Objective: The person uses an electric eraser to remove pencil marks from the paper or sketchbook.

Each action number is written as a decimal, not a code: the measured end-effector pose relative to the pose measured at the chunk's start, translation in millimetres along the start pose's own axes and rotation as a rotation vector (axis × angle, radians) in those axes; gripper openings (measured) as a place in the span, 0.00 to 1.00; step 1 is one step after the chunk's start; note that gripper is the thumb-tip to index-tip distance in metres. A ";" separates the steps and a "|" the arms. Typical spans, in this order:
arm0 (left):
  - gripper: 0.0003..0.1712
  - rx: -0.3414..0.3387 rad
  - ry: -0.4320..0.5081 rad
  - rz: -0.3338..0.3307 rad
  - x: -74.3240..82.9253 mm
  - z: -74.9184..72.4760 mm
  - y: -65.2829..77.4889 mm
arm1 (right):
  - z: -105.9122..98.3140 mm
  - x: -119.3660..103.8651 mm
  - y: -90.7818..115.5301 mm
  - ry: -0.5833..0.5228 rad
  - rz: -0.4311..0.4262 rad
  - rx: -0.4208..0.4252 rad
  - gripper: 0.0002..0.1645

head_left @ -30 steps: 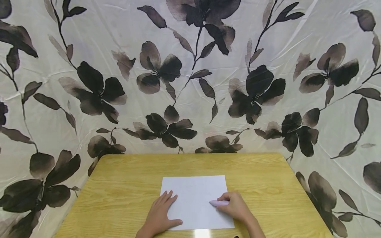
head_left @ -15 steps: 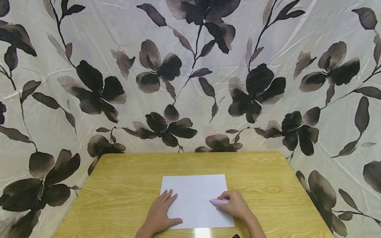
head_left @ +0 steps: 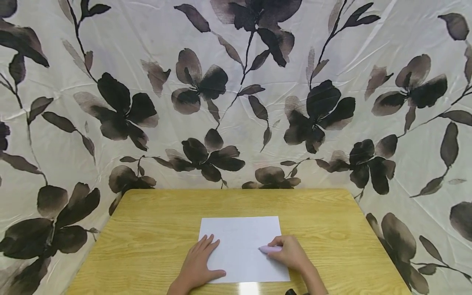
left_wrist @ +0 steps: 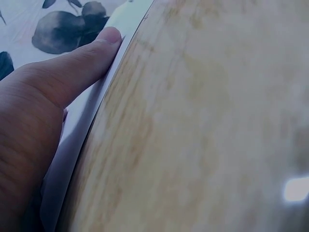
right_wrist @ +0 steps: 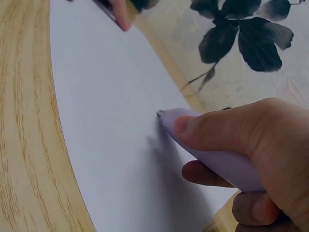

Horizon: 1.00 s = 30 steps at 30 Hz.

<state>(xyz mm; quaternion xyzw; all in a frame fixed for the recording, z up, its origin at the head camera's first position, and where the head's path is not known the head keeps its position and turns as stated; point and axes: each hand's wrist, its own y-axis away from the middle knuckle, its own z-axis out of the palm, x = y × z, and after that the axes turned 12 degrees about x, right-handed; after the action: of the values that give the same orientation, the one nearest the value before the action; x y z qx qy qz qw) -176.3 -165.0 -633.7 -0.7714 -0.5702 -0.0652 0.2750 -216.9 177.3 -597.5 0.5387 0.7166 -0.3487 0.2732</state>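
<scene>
A white sheet of paper [head_left: 241,262] lies on the wooden table. My left hand [head_left: 197,262] rests flat on its left side, fingers straight and thumb spread towards the near edge. In the left wrist view the thumb [left_wrist: 72,67] lies along the paper's edge [left_wrist: 72,145]. My right hand [head_left: 291,252] pinches a thick lavender pen-shaped tool [head_left: 271,249] over the right half of the sheet. Up close, the tool [right_wrist: 227,166] tapers to a small dark tip right at the paper. A faint line shows near the tip in the right wrist view.
The yellow wood-grain table [head_left: 147,229] reaches back to a pale cloth backdrop [head_left: 258,135] with dark flowers. A dark object [head_left: 290,291] shows at the bottom edge, beside the right forearm. Light glares on the table [head_left: 249,288] below the sheet.
My right hand, with the lavender tool, has shifted very slightly left. The left hand stays in place on the paper, and the head view has moved a little.
</scene>
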 end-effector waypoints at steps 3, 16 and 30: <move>0.58 0.002 -0.013 0.010 -0.4 0.9 0.0 | 0.2 -0.5 -0.5 -0.004 0.003 -0.004 0.08; 0.57 0.022 -0.006 0.019 1.9 -0.6 0.0 | 4.1 -1.5 -4.0 0.014 -0.027 -0.006 0.09; 0.57 0.009 -0.006 0.012 -0.4 -0.1 -0.4 | -0.8 1.6 -5.4 0.053 -0.039 -0.028 0.11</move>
<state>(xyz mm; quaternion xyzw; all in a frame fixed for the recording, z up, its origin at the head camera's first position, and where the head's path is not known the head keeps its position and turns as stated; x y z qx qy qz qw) -176.8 -165.2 -633.6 -0.7738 -0.5666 -0.0586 0.2771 -222.6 177.9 -597.1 0.5296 0.7388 -0.3298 0.2548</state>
